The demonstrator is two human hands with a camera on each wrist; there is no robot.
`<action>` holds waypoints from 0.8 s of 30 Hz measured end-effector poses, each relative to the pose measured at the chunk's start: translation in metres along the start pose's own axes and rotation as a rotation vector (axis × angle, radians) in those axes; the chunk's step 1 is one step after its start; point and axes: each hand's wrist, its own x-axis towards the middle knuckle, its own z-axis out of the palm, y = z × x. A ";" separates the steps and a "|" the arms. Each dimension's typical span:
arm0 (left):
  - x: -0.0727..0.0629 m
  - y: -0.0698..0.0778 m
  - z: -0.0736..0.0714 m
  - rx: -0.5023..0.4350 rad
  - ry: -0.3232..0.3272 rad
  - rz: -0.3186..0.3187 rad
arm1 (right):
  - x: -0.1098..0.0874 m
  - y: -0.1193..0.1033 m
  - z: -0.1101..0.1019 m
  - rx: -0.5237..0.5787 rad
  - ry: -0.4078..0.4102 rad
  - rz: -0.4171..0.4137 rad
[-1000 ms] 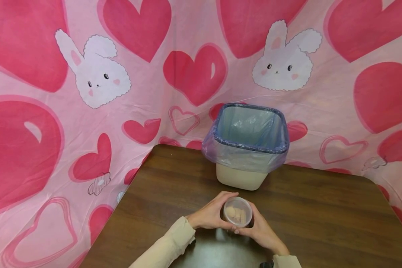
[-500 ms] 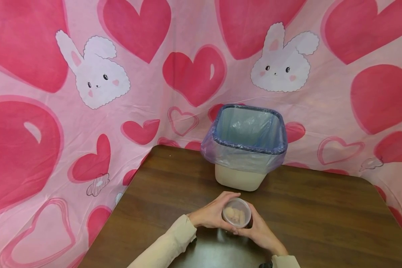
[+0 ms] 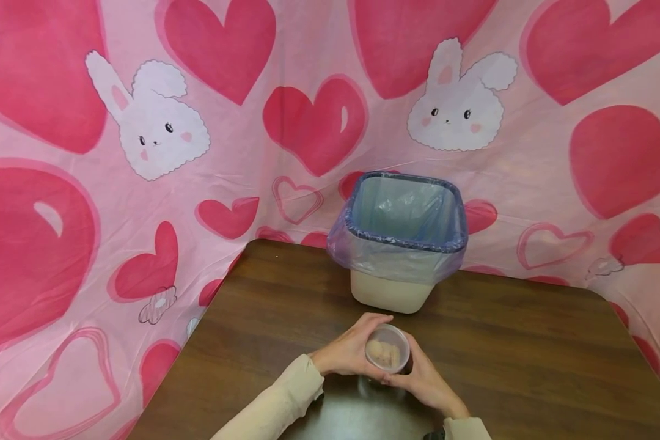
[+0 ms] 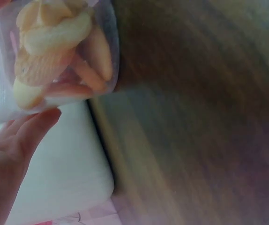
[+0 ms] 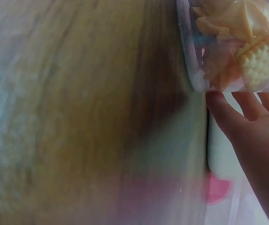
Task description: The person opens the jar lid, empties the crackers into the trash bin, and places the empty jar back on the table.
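Note:
A clear round plastic tub [image 3: 387, 349] is held upright between both hands, low over the table in the head view. Inside lie several tan and cream biscuit-like pieces [image 4: 55, 40]; the right wrist view shows a waffle-textured piece [image 5: 259, 61] and a swirl-shaped one. My left hand [image 3: 345, 352] grips the tub's left side, thumb in front and fingers round the far side. My right hand [image 3: 426, 379] grips the right side, its thumb meeting the left thumb at the front. The tub's sides are mostly hidden by the hands in the head view.
Behind the hands, a cream bin [image 3: 390, 292] stands on the dark wooden table [image 3: 528, 342]. A bluish-purple bag [image 3: 401, 263] lines it and folds over its rim. Pink cloth [image 3: 308, 55] with hearts and rabbits hangs behind the table.
Both hands keep their grip on the tub and barely move. The whole head view shifts slightly, with the scene drifting a little to the left.

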 end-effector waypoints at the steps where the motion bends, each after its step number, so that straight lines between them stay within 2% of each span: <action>1: 0.000 0.000 0.001 0.003 0.011 -0.001 | 0.000 0.000 0.000 0.005 -0.003 -0.004; 9: -0.002 0.002 0.007 0.021 0.059 -0.037 | 0.000 0.000 -0.001 0.060 -0.045 -0.016; 18: -0.002 0.008 0.014 0.037 0.118 -0.112 | -0.001 -0.003 0.000 0.024 -0.022 0.001; 24: -0.004 0.010 0.017 0.041 0.137 -0.110 | -0.001 -0.001 0.000 0.017 -0.010 0.001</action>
